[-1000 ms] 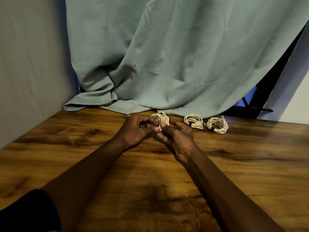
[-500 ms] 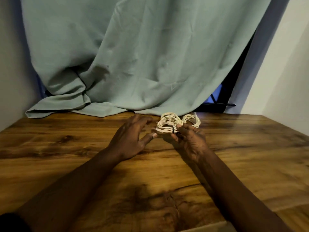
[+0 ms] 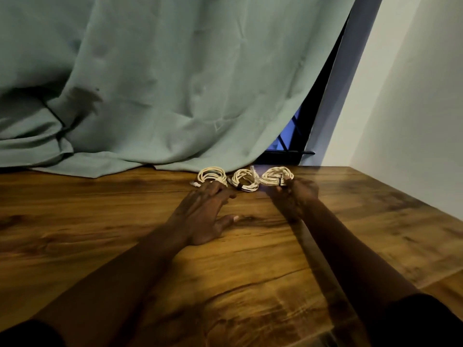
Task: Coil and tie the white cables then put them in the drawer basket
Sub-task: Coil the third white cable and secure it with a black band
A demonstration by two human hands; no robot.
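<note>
Three white coils sat in a row at the far edge of the table (image 3: 100,221), just before the curtain (image 3: 175,96). Right coil (image 3: 276,176) lay flat, long axis left-right, black tie toward the person. Right hand (image 3: 297,196) pinched it at the tie. Half a second before, both hands met on one raised coil. Left hand (image 3: 203,211) had since let go: fingers straight, tips at the left coil (image 3: 212,177). Tying looked finished. Basket not in view.

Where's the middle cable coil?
Head view: the middle coil lies on the table by the curtain, between the left coil and the right coil, which the right hand holds.
</note>
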